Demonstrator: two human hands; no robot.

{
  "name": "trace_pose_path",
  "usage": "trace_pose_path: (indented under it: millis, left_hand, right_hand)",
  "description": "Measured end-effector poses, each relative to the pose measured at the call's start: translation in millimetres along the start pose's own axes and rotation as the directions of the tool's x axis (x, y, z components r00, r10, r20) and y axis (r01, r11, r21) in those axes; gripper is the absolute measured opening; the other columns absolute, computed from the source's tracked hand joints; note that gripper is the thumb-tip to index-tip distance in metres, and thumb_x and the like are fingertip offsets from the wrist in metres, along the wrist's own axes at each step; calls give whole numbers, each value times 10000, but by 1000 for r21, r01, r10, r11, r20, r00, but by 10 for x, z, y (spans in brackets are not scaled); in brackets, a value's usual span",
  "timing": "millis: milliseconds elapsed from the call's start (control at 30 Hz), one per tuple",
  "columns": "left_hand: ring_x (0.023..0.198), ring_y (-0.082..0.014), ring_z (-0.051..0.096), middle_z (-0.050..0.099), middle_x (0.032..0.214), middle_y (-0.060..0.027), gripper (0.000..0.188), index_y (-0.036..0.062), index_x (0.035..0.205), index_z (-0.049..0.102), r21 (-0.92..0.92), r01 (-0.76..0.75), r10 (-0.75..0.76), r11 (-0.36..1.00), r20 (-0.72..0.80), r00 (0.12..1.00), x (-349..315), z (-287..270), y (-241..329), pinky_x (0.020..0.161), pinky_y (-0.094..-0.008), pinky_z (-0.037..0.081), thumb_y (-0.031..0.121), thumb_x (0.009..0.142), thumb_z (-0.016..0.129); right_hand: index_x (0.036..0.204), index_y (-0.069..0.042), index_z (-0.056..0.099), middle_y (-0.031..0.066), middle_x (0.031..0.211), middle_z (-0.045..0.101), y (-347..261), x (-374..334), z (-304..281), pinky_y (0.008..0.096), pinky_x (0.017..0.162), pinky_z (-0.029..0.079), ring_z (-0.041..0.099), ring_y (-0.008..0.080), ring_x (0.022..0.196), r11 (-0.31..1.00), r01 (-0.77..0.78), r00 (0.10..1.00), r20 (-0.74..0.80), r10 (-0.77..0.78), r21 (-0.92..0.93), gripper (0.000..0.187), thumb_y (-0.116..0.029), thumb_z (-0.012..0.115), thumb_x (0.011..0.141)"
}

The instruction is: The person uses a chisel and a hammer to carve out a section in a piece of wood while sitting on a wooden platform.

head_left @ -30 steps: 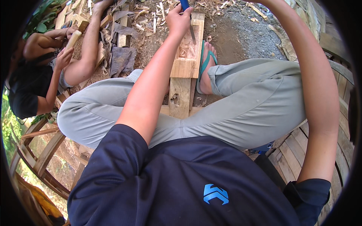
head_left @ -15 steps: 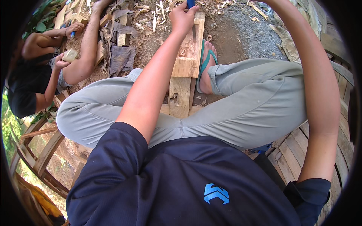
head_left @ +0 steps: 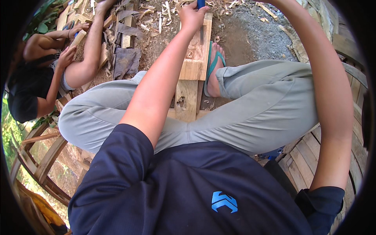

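Observation:
My left hand (head_left: 192, 18) is closed round the blue handle of a chisel (head_left: 201, 35). The chisel stands steeply over a wooden block (head_left: 193, 69), its metal blade pointing down into a carved recess. Chips and shavings lie in that recess. Beneath the block's near end runs a narrower timber (head_left: 186, 100) with a dark knot hole. My right forearm (head_left: 333, 90) arches up along the right side, but the right hand is beyond the top edge, so its hold is hidden.
At left, a co-worker sits holding a wooden mallet (head_left: 79, 38) beside a blue-handled tool. Wood shavings (head_left: 160, 15) and dark bark pieces (head_left: 125, 62) litter the ground. My sandalled foot (head_left: 215, 66) rests against the block's right side. Grey gravel (head_left: 266, 39) lies farther right.
My left hand and the chisel have shifted slightly right. The co-worker's mallet has moved up the picture, to the blue-handled tool. My right forearm has hardly moved.

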State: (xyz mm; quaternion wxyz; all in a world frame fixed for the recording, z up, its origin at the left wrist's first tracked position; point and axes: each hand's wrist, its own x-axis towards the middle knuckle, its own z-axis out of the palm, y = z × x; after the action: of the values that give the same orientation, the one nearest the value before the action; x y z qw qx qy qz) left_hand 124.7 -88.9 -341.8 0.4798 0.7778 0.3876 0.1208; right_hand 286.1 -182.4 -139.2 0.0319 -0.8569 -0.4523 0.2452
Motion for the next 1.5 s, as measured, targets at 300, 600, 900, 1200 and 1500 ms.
trace_pose_path:
  millis: [300, 600, 900, 1200, 1500]
  left_hand:
    - [802, -289, 749, 772, 886, -176, 348, 113, 1116, 795, -69, 26, -28, 997, -34, 999, 29, 99, -35, 770, -417, 565, 343, 855, 799]
    - [845, -259, 747, 783, 926, -154, 324, 94, 1132, 785, -174, -36, 29, 984, -39, 999, 171, 309, -213, 817, -396, 558, 268, 859, 785]
    - [882, -286, 753, 788, 971, -132, 386, 136, 1146, 788, -48, 73, -74, 996, -28, 997, 138, 230, -86, 828, -421, 561, 364, 834, 805]
    - [860, -265, 746, 790, 938, -88, 385, 183, 1102, 807, 34, 149, -150, 988, 19, 989, 195, 190, -107, 805, -406, 554, 431, 808, 825]
    - [878, -274, 746, 788, 952, -113, 367, 214, 1131, 803, 38, 146, -148, 989, 38, 988, 289, 275, -199, 832, -418, 551, 430, 834, 806]
  right_hand:
    - [1024, -95, 798, 192, 898, 757, 73, 49, 28, 412, 793, 564, 737, 292, 854, 1000, -14, 1000, 1, 14, 8, 312, -303, 784, 792]
    - [1025, -93, 800, 187, 883, 755, 103, 103, 85, 402, 783, 565, 733, 278, 836, 998, -29, 998, -55, 32, 63, 318, -307, 775, 790]
    - [1002, -103, 813, 156, 854, 765, 53, 63, 121, 401, 758, 564, 726, 265, 794, 995, -102, 995, 3, 102, 14, 326, -358, 803, 799]
    - [1047, -126, 813, 153, 868, 765, 76, 80, 115, 400, 761, 565, 719, 259, 789, 994, -103, 994, 38, 102, 28, 322, -337, 798, 803]
    - [1057, -125, 808, 151, 860, 761, 122, 151, 204, 398, 755, 560, 719, 256, 790, 996, -72, 997, 2, 72, 43, 302, -296, 783, 810]
